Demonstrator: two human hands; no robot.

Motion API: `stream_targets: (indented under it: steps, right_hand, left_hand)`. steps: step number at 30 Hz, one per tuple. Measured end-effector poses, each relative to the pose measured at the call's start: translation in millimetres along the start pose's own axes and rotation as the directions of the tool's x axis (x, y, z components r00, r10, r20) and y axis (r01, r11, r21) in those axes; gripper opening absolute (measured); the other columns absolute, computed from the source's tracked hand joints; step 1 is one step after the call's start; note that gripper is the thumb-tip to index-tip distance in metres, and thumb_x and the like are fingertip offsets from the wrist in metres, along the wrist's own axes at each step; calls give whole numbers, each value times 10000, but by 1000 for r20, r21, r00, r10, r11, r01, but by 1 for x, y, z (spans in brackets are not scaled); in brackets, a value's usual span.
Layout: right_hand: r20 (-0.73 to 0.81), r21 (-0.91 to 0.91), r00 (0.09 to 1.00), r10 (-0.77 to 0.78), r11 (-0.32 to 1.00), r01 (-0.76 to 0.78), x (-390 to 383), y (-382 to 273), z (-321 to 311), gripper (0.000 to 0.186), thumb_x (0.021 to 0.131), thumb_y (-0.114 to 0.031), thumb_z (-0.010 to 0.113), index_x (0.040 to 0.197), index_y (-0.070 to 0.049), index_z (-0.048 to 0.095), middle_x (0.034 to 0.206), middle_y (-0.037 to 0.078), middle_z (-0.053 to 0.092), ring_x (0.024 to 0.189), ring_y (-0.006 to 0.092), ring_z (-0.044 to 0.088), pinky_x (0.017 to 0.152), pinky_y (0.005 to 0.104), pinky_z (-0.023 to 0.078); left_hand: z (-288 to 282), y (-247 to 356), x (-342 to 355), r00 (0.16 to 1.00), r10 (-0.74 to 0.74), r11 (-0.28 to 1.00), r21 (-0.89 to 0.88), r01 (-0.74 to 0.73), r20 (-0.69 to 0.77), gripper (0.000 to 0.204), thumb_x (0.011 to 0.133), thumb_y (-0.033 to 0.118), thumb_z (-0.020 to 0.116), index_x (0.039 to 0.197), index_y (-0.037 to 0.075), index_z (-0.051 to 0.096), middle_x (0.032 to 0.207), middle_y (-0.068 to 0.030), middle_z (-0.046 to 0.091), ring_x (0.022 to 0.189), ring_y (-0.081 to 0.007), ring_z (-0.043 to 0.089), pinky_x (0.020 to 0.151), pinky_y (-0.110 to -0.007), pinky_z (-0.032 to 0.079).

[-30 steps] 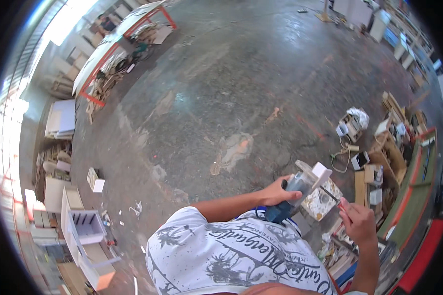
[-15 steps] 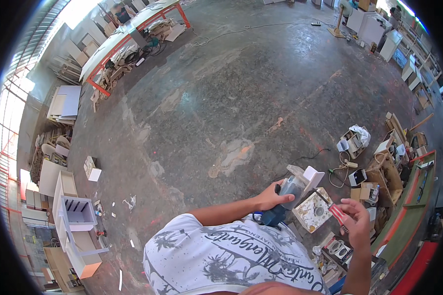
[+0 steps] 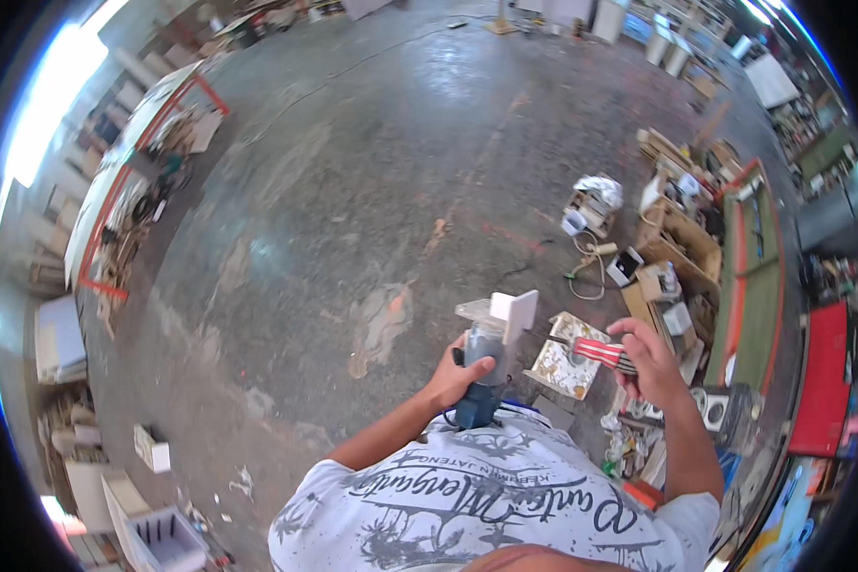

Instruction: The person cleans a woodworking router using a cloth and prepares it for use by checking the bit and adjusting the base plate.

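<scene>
A grey, patched concrete floor (image 3: 353,210) spreads across most of the frame. At the upper left, a long bench (image 3: 114,162) with a pale top and orange-red legs runs slantwise, scraps heaped beneath it. On the right side stands a long green panel (image 3: 753,276) with orange edges, and farther right, a red panel (image 3: 823,377). The person's white shirt (image 3: 486,496), printed with grey palms and dark lettering, fills the lower middle. Left of the green panel, an open wooden box (image 3: 688,238) sits among smaller cartons and offcuts. A square, stained board (image 3: 555,377) lies just right of lower centre, between the two hands as seen from above.

At lower centre is a blue and grey power tool (image 3: 486,348), held upright in front of the shirt, its clear plate uppermost. The left hand (image 3: 456,377) is wrapped around the tool's body, thumb across the front. The right hand (image 3: 650,364), right of the board, has its fingers curled on the handle of a screwdriver. A white block (image 3: 513,310) sits at the tool's top end. Smallest is that screwdriver (image 3: 601,353), red with pale stripes, its dark shaft pointing left toward the tool.
</scene>
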State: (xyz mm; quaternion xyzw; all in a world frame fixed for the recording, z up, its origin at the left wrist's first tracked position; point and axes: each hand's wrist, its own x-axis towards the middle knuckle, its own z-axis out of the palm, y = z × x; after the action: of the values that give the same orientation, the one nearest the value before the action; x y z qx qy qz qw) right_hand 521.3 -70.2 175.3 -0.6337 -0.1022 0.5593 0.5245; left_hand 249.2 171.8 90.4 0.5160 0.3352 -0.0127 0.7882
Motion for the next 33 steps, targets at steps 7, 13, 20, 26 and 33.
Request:
stream_targets:
  steps: [7,13,20,26,33]
  right_hand:
    - [144,-512,731,-668,581,632,-4,0,-8,269,844,-95,803,1086,-64,689,953,70,610,870,183,606,768,329,477]
    - [64,-368,718,-693,653,662,2,15,-16,270,843,-89,788,1097,-61,700,1026,89,638,1027,201,626,956,343,480]
    - [-75,-431,837,-543,774,464,3,25,-11,276,989,-203,669,1196,-27,619,1069,144,703,993,236,714,844,360,551]
    - [-59,-183,667,-742,665,724,20,46,-27,282,895,-69,741,1157,-48,640,1236,87,630,1089,157,625,905,310,506]
    - [-237,-310,911,-338,915,259,-2,21,-2,318,886,-33,733,1182,-46,618,1235,120,639,1138,243,650,976,365,497]
  left_hand:
    - [5,4,20,998,26,998,-64,-23,50,744,837,478,831,1338,45,490,1026,-154,714,842,-259,738,753,-397,616]
    - [10,2,33,996,-5,998,-56,10,91,783,817,508,842,1337,49,478,1015,-162,717,840,-261,737,736,-401,616]
    - [8,-13,34,1000,-25,999,-38,25,-19,873,777,640,803,1316,22,504,1026,-172,697,871,-292,730,747,-429,627]
    - [9,-9,54,994,-50,999,11,49,94,864,779,656,788,1275,-7,542,1008,-169,708,860,-273,735,755,-404,619]
    - [7,-3,46,996,-58,998,27,57,72,918,759,698,767,1278,-29,552,1027,-168,698,852,-270,728,733,-397,618]
